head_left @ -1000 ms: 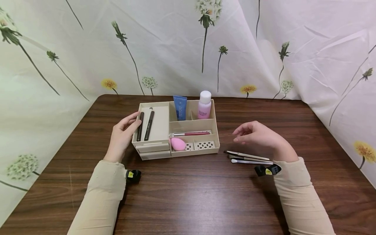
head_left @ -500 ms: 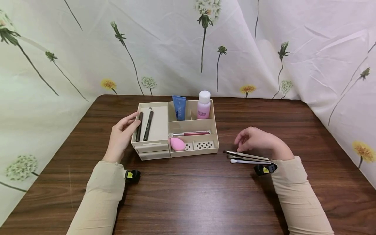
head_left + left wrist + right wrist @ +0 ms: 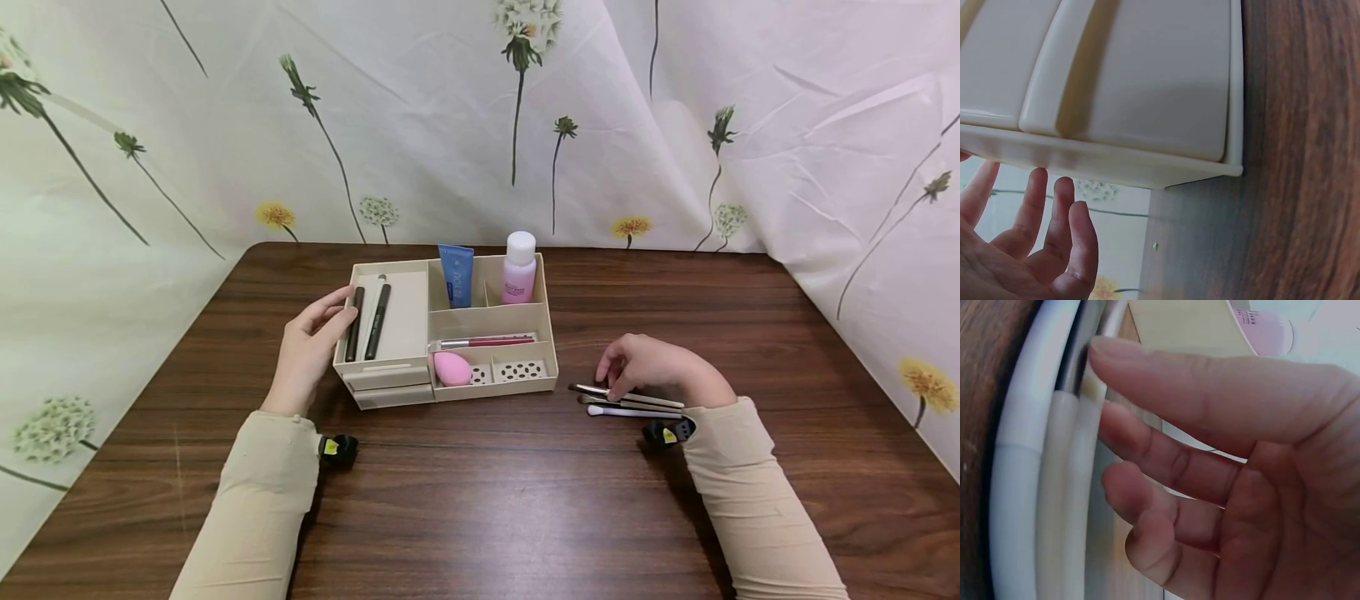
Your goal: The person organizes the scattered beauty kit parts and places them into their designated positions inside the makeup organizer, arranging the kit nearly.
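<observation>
The left hand [image 3: 303, 354], left of centre, lies just as it did half a second ago, thumb at the rim and fingers loosely extended against the side wall of the cosmetics organizer [image 3: 495, 392], itself unmoved at mid-frame. The right hand [image 3: 655, 367], right of centre, has dipped lower: it hung above the beige-handled makeup brush [image 3: 652, 401], and now its thumb and index finger pinch it (the others curl loosely).

A dandelion-print cloth [image 3: 442, 125] spans the upper frame behind the desk [image 3: 480, 508]. Right of centre, a white makeup brush [image 3: 633, 412] and a dark-ferruled brush [image 3: 603, 403] lie close alongside the pinched one, nearer the bottom edge.

Inside the organizer, its left tray holds a black pen [image 3: 356, 325], a slim pale stick [image 3: 371, 317] and a second black pen [image 3: 378, 322]; rightward come a pink makeup sponge [image 3: 452, 369], blue tube [image 3: 457, 279], red-handled brush [image 3: 502, 341] and white-capped bottle [image 3: 518, 279].
</observation>
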Motion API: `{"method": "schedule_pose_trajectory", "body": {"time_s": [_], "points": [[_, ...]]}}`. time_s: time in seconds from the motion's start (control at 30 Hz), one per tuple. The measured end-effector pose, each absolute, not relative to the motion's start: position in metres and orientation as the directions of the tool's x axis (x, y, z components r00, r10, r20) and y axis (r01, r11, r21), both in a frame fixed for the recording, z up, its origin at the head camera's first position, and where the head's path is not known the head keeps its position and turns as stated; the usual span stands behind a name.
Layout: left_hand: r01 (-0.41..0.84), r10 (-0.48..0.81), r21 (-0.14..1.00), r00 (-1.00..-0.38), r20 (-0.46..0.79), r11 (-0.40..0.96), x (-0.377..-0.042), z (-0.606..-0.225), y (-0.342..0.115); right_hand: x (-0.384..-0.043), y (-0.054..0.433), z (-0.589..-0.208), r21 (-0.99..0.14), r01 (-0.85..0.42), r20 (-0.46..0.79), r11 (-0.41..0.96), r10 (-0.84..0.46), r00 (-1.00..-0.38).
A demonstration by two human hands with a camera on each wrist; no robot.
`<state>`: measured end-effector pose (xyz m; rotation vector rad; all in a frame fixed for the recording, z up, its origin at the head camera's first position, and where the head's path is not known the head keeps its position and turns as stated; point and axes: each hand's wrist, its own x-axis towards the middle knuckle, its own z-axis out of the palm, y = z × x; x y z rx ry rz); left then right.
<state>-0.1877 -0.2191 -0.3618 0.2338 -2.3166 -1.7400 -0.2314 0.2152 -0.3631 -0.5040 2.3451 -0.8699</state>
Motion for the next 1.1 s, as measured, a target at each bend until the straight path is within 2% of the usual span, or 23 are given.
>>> {"method": "schedule_pose_trajectory", "body": {"time_s": [0.63, 0.8, 1.03, 1.1], "points": [[-0.004, -0.269, 0.955, -0.96, 0.08, 0.298, -0.1876, -0.3604, -0.2189, -0.2288, 0.2111, -0.365, -0.681, -0.157, -0.409, 0.715, -0.55, -0.728], [-0.005, -0.269, 0.953, -0.96, 0.08, 0.302, -0.1874, -0.3598, -0.2189, -0.2285, 0.2109, -0.3642, -0.68, -0.205, -0.386, 0.704, -0.581, -0.716], [0.01, -0.26, 0.956, -0.961, 0.09, 0.294, -0.1865, -0.3601, -0.2191, -0.2294, 0.2132, -0.3645, -0.678, -0.219, -0.359, 0.702, -0.576, -0.734], [0.009, -0.258, 0.957, -0.962, 0.088, 0.291, -0.1865, -0.3602, -0.2191, -0.2296, 0.214, -0.3636, -0.667, -0.256, -0.333, 0.7, -0.586, -0.739]]}}
